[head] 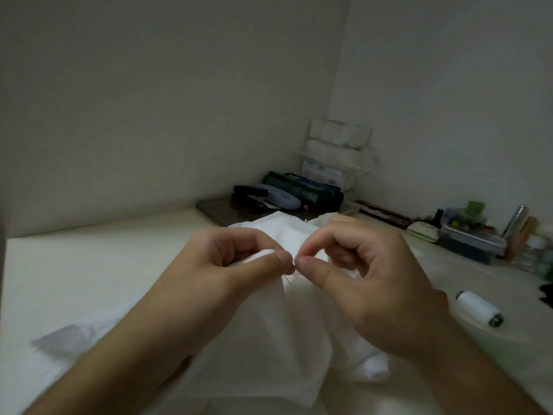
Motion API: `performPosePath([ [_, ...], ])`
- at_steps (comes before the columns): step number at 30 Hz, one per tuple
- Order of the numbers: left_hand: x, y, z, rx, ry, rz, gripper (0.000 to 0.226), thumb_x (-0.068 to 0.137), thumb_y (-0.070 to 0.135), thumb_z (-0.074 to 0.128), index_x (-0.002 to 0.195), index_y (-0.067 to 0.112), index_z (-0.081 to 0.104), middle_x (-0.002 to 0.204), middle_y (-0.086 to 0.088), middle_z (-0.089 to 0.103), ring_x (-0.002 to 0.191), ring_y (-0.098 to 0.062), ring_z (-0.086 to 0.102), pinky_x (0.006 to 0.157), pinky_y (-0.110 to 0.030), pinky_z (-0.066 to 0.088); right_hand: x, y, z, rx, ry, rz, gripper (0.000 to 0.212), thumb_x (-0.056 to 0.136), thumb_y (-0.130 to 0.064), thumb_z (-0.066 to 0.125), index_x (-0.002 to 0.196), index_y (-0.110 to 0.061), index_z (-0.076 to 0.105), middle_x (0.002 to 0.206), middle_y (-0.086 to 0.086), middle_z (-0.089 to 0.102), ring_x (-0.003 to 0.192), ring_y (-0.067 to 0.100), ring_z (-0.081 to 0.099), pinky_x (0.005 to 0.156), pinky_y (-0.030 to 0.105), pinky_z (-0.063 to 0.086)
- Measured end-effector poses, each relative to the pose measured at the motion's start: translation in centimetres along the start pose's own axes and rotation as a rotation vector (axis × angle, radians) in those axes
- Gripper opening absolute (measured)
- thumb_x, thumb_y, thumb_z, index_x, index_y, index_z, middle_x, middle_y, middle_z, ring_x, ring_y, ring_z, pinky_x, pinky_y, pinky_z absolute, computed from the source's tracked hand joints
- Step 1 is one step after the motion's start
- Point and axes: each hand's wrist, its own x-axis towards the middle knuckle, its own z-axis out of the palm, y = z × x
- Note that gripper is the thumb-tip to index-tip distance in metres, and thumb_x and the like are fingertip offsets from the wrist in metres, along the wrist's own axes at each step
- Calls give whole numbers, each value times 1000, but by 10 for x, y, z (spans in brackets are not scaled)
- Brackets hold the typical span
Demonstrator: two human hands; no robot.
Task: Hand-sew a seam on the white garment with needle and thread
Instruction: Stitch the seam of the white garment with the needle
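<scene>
Crumpled white garment [287, 324]; seam seemingly hidden

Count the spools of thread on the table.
1: a white spool of thread lies on its side on the table, right of the right hand. The clutter behind may hide more.

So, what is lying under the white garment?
The pale tabletop shows around the crumpled white fabric garment. Whatever lies beneath its folds is covered and cannot be seen.
</scene>
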Motion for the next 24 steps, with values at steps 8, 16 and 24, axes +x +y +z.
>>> performPosePath([
  [8,-1,0,-1,-29,55,-19,24,78,39,69,82,19,82,68,5,73,60,-8,61,64,-31,39,4,15,-6,-174,260,278,17,92,-20,78,78,-27,71,47,-21,46,49,-1,47,50,11,39],
  [16,0,2,-1,9,0,14,25,79,39,72,84,17,82,80,-25,70,67,-16,58,68,-36,39,-1,-4,2,87,-69,35,2,89,-28,79,89,-30,79,60,-1,33,57,10,37,56,21,35],
  [24,-1,1,-1,0,42,-2,26,77,39,70,84,17,81,72,-18,68,65,-24,50,68,-43,32,3,14,0,-108,152,285,26,92,-9,74,68,-16,67,45,-7,38,44,9,37,46,19,43],
])
